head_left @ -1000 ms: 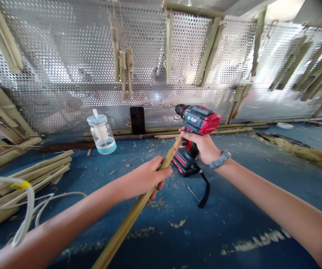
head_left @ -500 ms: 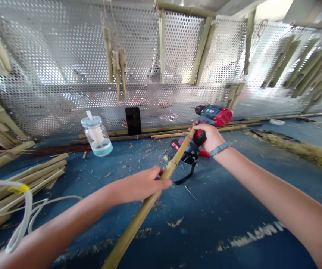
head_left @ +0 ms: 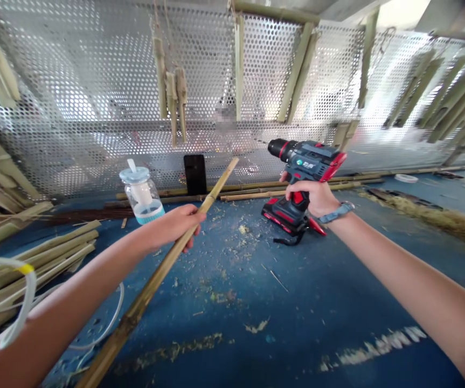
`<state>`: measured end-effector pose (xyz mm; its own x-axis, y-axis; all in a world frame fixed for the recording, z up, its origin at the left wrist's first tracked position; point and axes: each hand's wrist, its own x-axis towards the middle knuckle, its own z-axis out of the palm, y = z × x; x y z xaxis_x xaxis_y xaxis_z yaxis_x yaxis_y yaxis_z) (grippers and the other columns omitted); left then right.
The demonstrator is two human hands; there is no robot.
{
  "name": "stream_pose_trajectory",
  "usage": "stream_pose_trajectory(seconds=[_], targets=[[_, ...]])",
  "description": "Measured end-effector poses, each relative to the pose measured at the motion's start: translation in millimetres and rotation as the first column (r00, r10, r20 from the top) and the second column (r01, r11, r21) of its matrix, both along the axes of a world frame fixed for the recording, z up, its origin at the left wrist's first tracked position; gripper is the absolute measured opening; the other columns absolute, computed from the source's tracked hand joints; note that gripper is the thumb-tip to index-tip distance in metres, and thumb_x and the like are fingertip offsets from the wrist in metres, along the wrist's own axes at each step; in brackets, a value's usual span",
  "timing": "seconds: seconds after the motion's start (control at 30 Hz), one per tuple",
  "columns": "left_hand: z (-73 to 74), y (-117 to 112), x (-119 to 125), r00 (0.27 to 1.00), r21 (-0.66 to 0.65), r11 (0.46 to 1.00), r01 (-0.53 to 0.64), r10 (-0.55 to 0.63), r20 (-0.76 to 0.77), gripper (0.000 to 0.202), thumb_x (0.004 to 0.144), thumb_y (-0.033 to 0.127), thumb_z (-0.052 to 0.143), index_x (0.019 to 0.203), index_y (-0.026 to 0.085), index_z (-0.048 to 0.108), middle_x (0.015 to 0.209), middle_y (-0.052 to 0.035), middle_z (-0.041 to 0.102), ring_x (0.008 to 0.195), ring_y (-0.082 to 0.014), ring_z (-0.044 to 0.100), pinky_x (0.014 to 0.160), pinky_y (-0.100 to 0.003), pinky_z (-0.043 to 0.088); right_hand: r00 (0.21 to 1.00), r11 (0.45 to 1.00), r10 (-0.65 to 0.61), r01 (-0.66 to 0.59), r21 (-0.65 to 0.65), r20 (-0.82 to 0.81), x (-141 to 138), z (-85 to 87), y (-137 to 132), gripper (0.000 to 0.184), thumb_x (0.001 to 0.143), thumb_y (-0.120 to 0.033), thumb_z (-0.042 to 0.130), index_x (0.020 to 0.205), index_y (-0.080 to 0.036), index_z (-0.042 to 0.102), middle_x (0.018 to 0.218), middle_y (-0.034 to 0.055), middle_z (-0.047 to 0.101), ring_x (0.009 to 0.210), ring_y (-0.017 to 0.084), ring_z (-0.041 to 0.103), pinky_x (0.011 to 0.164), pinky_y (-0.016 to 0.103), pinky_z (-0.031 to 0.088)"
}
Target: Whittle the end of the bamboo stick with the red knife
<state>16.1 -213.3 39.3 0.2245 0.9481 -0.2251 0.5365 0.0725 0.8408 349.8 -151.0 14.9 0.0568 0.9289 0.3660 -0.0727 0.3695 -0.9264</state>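
My left hand is closed around a thin bamboo pole, which slants from the bottom edge up toward the middle; its far end is free. My right hand grips the handle of a grey and red cordless drill. The drill is upright, its bit pointing left and a black strap hanging at its battery base. A gap lies between the bit and the pole's far end. Behind the left hand stands a clear lidded jar with a white straw.
A black phone leans at the back before a perforated metal screen hung with bamboo pieces. Split bamboo and a white cable lie left. Fibre lies right on the blue table, with debris scattered about.
The bamboo pole has moved left in my left hand, away from the drill. My right hand, which was touching the pole's end, now holds only the drill, which has turned more side-on.
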Motion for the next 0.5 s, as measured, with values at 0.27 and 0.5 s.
stream_pose_trajectory(seconds=[0.27, 0.5], targets=[[26.2, -3, -4, 0.984, 0.105, 0.979, -0.175, 0.169, 0.061, 0.017, 0.104, 0.027, 0.051, 0.088, 0.026, 0.045, 0.059, 0.0079, 0.050, 0.037, -0.0091, 0.045, 0.034, -0.021, 0.035, 0.970, 0.979, 0.201, -0.192, -0.074, 0.134, -35, 1.3, -27, 0.010, 0.056, -0.026, 0.075, 0.064, -0.022, 0.070, 0.087, 0.0058, 0.072, 0.068, 0.018, 0.060, 0.063, 0.034, 0.050], [22.6, -4, -4, 0.984, 0.202, 0.963, -0.177, 0.176, 0.023, 0.015, 0.102, 0.027, 0.055, 0.090, 0.026, 0.047, 0.055, 0.0087, 0.051, 0.033, -0.0093, 0.045, 0.033, -0.020, 0.034, 0.936, 0.956, 0.285, -0.261, -0.134, 0.209, -40, -0.6, -36, 0.007, 0.064, -0.029, 0.072, 0.069, -0.024, 0.071, 0.081, 0.0065, 0.071, 0.078, 0.023, 0.064, 0.064, 0.034, 0.049]])
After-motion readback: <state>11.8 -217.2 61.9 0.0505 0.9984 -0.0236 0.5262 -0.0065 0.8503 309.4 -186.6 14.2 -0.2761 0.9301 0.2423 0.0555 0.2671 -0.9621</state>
